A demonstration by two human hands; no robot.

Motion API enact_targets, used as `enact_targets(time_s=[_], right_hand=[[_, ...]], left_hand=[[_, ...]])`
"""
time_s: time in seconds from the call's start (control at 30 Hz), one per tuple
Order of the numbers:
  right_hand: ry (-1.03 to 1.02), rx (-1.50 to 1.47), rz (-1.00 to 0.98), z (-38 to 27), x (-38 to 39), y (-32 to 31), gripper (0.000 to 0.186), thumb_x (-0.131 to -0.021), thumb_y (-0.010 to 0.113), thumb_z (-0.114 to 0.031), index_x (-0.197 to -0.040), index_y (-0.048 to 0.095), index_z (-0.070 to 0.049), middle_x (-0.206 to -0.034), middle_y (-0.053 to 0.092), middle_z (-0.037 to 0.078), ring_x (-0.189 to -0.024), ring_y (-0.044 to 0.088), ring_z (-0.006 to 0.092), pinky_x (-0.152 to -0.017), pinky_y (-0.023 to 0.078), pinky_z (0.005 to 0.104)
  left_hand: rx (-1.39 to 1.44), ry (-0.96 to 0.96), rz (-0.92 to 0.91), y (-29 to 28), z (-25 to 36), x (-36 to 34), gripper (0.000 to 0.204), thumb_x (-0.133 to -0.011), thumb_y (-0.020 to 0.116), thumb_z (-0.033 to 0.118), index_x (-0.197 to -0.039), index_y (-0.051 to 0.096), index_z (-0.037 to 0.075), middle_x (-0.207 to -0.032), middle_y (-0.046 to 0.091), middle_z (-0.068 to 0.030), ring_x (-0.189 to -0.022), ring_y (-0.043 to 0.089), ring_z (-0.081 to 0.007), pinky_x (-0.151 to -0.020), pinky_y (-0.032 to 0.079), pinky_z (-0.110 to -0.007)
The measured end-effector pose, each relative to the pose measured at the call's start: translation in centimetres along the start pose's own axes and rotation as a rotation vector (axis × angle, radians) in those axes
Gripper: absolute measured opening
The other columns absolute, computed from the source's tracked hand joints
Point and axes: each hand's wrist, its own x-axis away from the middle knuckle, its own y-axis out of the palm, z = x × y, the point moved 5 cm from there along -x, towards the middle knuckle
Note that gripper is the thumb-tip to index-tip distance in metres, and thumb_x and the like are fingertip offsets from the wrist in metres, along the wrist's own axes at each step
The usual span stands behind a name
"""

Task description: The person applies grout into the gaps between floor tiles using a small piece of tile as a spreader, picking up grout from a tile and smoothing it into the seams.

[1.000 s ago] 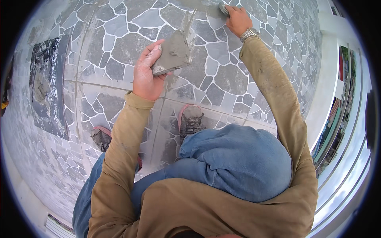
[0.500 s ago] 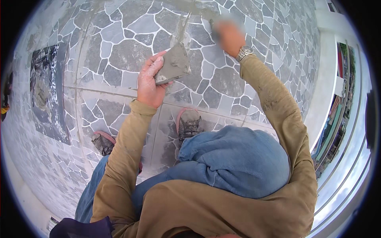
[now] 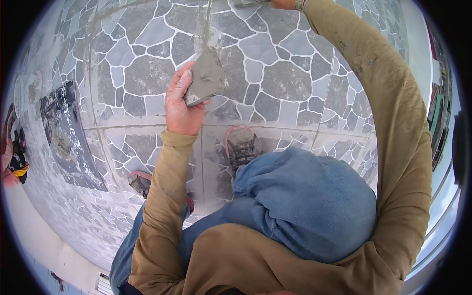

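Observation:
My left hand (image 3: 182, 103) is closed around the edge of a small flat board (image 3: 191, 102) with wet grey mortar (image 3: 209, 76) spread on it. The board is over the floor, by a mortar-smeared joint (image 3: 204, 29) between tiles. At the top edge my right hand (image 3: 283, 4) is cut off by the picture's rim. It appears closed on a flat grey tool, likely a trowel (image 3: 248, 3), low at the floor; most of its fingers are out of view.
The floor (image 3: 285, 78) has a grey stone pattern with white lines. On the left lies a dark sheet (image 3: 93, 167) with a mortar heap (image 3: 60, 142). My shoe (image 3: 243, 147) and bent knee (image 3: 309, 201) are close below. Another person (image 3: 14, 157) shows at the far left.
My right hand has moved farther away and slightly left, to the top rim. My left hand still holds the mortar board. The view has shifted, and more of the person at left shows.

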Motion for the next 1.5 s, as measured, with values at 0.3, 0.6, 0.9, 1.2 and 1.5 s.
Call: enact_targets(time_s=[0.3, 0.6, 0.9, 1.2, 1.5], right_hand=[[-0.036, -0.020, -0.035, 1.1, 2.3, -3.1, 0.049, -0.068, 0.062, 0.006, -0.112, 0.075, -0.014, -0.106, 0.074, 0.012, -0.104, 0.064, 0.0349, -0.092, 0.052, 0.0451], [0.035, -0.009, 0.018, -0.9, -4.6, -0.4, 0.042, -0.079, 0.063, -0.001, -0.116, 0.074, -0.016, -0.113, 0.071, 0.016, -0.106, 0.063, 0.0395, -0.093, 0.052, 0.0467], [0.205, 0.156, -0.111, 6.0, 13.3, -0.4, 0.052, -0.077, 0.055, 0.001, -0.122, 0.071, -0.018, -0.116, 0.069, 0.015, -0.104, 0.062, 0.0354, -0.091, 0.053, 0.0420], [0.736, -1.326, 0.612, -14.8, 12.3, -2.4, 0.055, -0.087, 0.064, 0.003, -0.141, 0.056, 0.002, -0.117, 0.070, 0.008, -0.100, 0.065, 0.0121, -0.090, 0.050, 0.0272], [0.518, -0.718, 0.588, -18.4, 12.1, -2.0, 0.059, -0.083, 0.061, 0.007, -0.138, 0.062, -0.013, -0.124, 0.070, 0.008, -0.110, 0.066, 0.0146, -0.098, 0.049, 0.0296]], left_hand=[[0.043, 0.081, 0.023, -2.8, 2.5, 0.7, 0.035, -0.104, 0.047, 0.018, -0.137, 0.055, 0.008, -0.121, 0.068, -0.0048, -0.095, 0.069, -0.0149, -0.064, 0.052, -0.026], [0.034, -0.003, -0.004, -0.3, 0.2, -0.9, 0.036, -0.105, 0.049, 0.020, -0.139, 0.053, 0.007, -0.122, 0.068, -0.0050, -0.098, 0.069, -0.0157, -0.067, 0.054, -0.028], [-0.118, 0.061, -0.005, -1.3, 2.0, -2.1, 0.036, -0.105, 0.050, 0.020, -0.138, 0.053, 0.007, -0.125, 0.066, -0.0070, -0.104, 0.069, -0.0184, -0.074, 0.059, -0.030], [0.122, -0.136, -0.024, 3.3, -0.6, -2.2, 0.035, -0.106, 0.048, 0.015, -0.139, 0.050, 0.003, -0.125, 0.064, -0.0102, -0.105, 0.068, -0.0191, -0.077, 0.064, -0.033], [0.037, 0.003, -0.073, 5.9, 1.4, 0.0, 0.037, -0.105, 0.052, 0.018, -0.139, 0.047, 0.004, -0.129, 0.061, -0.0122, -0.111, 0.066, -0.0208, -0.080, 0.064, -0.035]])
